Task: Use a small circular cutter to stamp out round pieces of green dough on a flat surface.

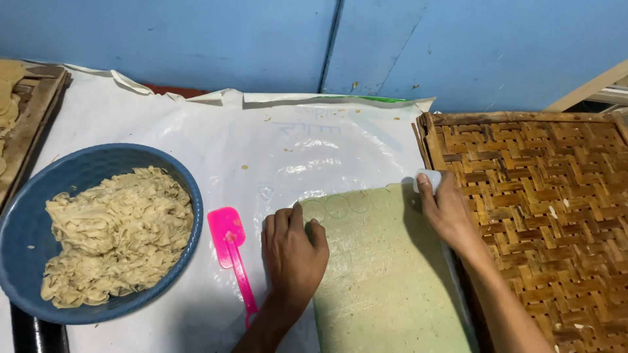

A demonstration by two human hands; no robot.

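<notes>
Left hand (292, 252) lies palm down, fingers together and flat, on the left top corner of the pale green-beige rolled dough sheet (383, 274); it presses rather than grips, nothing enclosed. Forearm runs off the bottom edge.

Right hand (448, 212) rests on the sheet's right top corner, fingers curled and closed around a small round white cutter (428, 178). Only the cutter's top shows above the fingertips; its rim and shape below are hidden by the hand.

Faint circular impressions sit along the sheet's top edge between the two hands, hard to make out. The sheet's lower end is cut off by the frame, and its right edge is shadowed under the right forearm.

Just left of the left hand: bright pink plastic spatula (230, 252), blade up, handle end partly hidden by the left wrist. Further left: round blue plastic basin (26, 222) heaped with pale dough scraps (114, 235), its left and lower rim cut off.

Right of the right hand: brown woven bamboo tray (543, 216), running out of frame.

All rests on a white plastic sheet (196, 131). Far left corner holds a wooden tray (29, 117), mostly out of view.
</notes>
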